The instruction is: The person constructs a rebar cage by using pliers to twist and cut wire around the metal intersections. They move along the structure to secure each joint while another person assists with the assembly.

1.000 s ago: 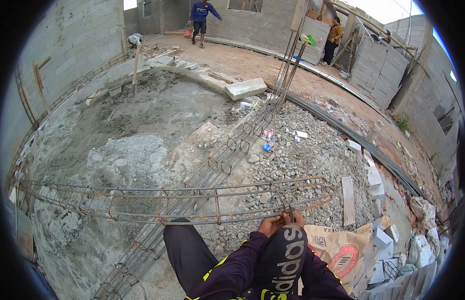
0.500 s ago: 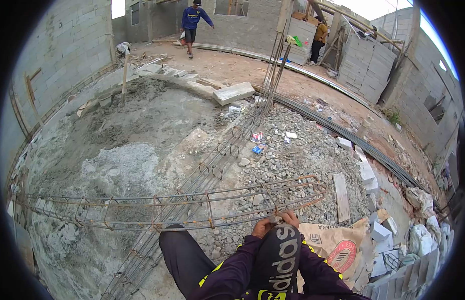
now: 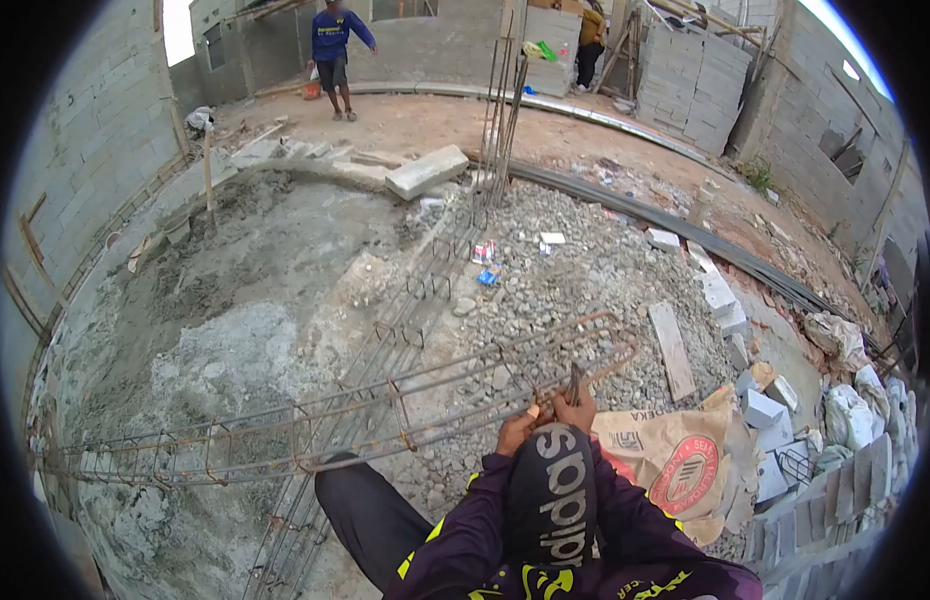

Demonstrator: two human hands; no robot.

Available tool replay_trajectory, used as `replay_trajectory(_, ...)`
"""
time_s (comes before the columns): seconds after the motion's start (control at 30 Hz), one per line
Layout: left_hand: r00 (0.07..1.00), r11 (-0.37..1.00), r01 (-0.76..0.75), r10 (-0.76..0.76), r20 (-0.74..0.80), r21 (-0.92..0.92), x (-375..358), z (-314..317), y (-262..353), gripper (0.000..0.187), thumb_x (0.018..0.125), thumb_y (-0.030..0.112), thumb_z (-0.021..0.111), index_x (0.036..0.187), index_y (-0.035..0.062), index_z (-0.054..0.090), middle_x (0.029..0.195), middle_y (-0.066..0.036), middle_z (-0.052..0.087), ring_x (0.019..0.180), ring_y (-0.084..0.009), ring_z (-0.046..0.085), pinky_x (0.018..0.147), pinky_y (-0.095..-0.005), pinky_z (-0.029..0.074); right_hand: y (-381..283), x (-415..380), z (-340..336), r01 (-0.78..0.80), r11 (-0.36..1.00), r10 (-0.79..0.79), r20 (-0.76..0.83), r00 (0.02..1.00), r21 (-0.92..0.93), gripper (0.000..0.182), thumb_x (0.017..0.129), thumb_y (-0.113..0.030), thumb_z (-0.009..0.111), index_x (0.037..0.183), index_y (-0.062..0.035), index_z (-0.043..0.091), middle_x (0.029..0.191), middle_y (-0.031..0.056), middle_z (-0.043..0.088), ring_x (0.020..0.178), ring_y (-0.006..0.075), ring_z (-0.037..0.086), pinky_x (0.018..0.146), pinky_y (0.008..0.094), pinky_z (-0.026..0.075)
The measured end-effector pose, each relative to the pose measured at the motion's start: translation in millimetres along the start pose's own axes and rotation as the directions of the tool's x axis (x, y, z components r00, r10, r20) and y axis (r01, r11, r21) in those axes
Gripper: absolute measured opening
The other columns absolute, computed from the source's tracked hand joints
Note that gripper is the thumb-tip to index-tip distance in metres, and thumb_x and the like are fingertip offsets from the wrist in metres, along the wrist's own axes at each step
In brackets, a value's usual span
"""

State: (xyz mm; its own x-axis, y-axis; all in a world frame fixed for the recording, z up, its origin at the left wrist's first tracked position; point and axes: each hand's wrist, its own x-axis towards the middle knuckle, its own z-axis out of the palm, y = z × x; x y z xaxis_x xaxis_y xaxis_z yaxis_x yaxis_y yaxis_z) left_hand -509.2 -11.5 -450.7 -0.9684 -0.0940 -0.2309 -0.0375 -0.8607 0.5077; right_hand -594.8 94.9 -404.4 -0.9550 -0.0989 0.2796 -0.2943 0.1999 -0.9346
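Note:
A long rebar cage (image 3: 393, 392) of thin rusty bars and bent stirrups slants across my knees, its rounded end up on the right. My left hand (image 3: 518, 430) is closed around its near bar, close to a stirrup. Just to the right, my right hand (image 3: 576, 408) is closed on dark metal pincers (image 3: 575, 380), whose jaws point up beside the bars. Both hands are above my raised knee, which partly covers them. Any tie wire at the joint is too small to make out.
Under this cage runs a second rebar cage (image 3: 377, 345) on the ground. Gravel (image 3: 545, 290) and a paper cement bag (image 3: 625, 440) lie ahead and right. Wet mortar (image 3: 285, 230) spreads left. A person in blue (image 3: 332, 40) carries a bucket at the back; another stands near stacked blocks (image 3: 685, 70).
The cage's rounded end has risen and tilted up at the right. My right hand has come up, and the pincers now show. The person in blue has come nearer, and the view has shifted.

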Motion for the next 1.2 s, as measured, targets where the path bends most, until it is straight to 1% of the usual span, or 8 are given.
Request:
replay_trajectory(0.1,0.999,0.999,-0.033,0.034,0.028,-0.026,-1,6,2,0.039,0.095,0.022,0.057,0.122,-0.0050,0.056,0.110,-0.015,0.064,0.100,-0.0241,0.065,0.084,-0.0353,0.054,-10,5,2,-0.098,0.982,0.100,0.003,0.995,-0.164,0.020,0.073,-0.013,0.077,0.087,-0.0018,0.067,0.065,0.0014,0.057,0.060,0.0148,0.054,0.056,0.0299,0.045)
replay_trajectory(0.3,0.987,0.987,-0.150,0.146,0.065,0.056,3,3,7,0.041,0.095,0.016,0.054,0.130,-0.0046,0.047,0.126,-0.014,0.055,0.123,-0.0246,0.053,0.087,-0.0361,0.055,-13,1,-8,-0.328,0.940,0.297,0.245,0.923,0.093,0.020,0.081,-0.017,0.076,0.091,-0.0025,0.067,0.068,-0.0023,0.056,0.056,0.0042,0.048,0.048,0.0223,0.039)
replay_trajectory(0.57,0.994,0.995,-0.101,0.102,0.048,-0.011,2,-1,8,0.046,0.095,0.015,0.055,0.134,-0.0056,0.042,0.135,-0.015,0.047,0.125,-0.0284,0.050,0.094,-0.0402,0.051,-19,10,-48,-0.283,0.952,0.302,0.500,0.812,-0.116,0.035,0.085,-0.011,0.069,0.119,-0.0025,0.064,0.072,-0.0051,0.056,0.061,0.0031,0.048,0.054,0.0200,0.040)
replay_trajectory(0.7,0.976,0.971,-0.198,0.209,-0.066,0.135,-14,17,23,0.048,0.092,0.012,0.057,0.136,0.0001,0.040,0.131,-0.015,0.049,0.116,-0.0279,0.057,0.091,-0.0400,0.052,-64,17,-70,-0.385,0.920,0.347,0.610,0.712,-0.075,0.034,0.094,-0.021,0.059,0.120,-0.0008,0.059,0.078,0.0030,0.064,0.067,0.0082,0.057,0.058,0.0236,0.046)
replay_trajectory(0.87,0.998,0.995,-0.060,0.063,0.032,-0.083,3,-5,13,0.047,0.093,0.011,0.056,0.137,0.0075,0.041,0.126,-0.010,0.054,0.116,-0.0261,0.057,0.091,-0.0378,0.051,-132,30,-91,-0.438,0.893,0.406,0.609,0.682,-0.105,0.029,0.098,-0.025,0.054,0.115,-0.0006,0.053,0.085,0.0091,0.065,0.070,0.0167,0.064,0.063,0.0314,0.055)
replay_trajectory(1.0,0.999,0.994,-0.032,0.036,0.033,-0.109,-1,-10,15,0.046,0.093,0.011,0.055,0.137,0.0087,0.042,0.121,-0.009,0.057,0.115,-0.0260,0.058,0.092,-0.0381,0.051,-158,42,-109,-0.470,0.864,0.457,0.669,0.586,-0.179,0.045,0.097,-0.022,0.054,0.135,-0.0011,0.042,0.077,0.0071,0.060,0.065,0.0185,0.065,0.056,0.0318,0.056)
replay_trajectory(1.13,0.997,0.977,-0.066,0.074,0.029,-0.204,9,-28,-6,0.045,0.093,0.014,0.055,0.136,0.0077,0.042,0.121,-0.011,0.057,0.109,-0.0242,0.061,0.087,-0.0383,0.053,-253,17,-80,-0.539,0.715,0.186,0.622,0.761,0.446,0.059,0.096,-0.021,0.053,0.144,0.0032,0.028,0.081,0.0110,0.058,0.068,0.0215,0.065,0.053,0.0347,0.057)
replay_trajectory(1.2,0.999,0.971,-0.008,0.020,0.046,-0.241,5,-32,-8,0.046,0.092,0.020,0.059,0.134,0.0059,0.046,0.117,-0.009,0.058,0.104,-0.0190,0.061,0.082,-0.0345,0.054,-256,-13,-58,-0.666,0.546,0.138,0.730,0.670,0.508,0.057,0.095,-0.023,0.056,0.140,0.0035,0.032,0.081,0.0125,0.058,0.069,0.0259,0.066,0.056,0.0443,0.059)
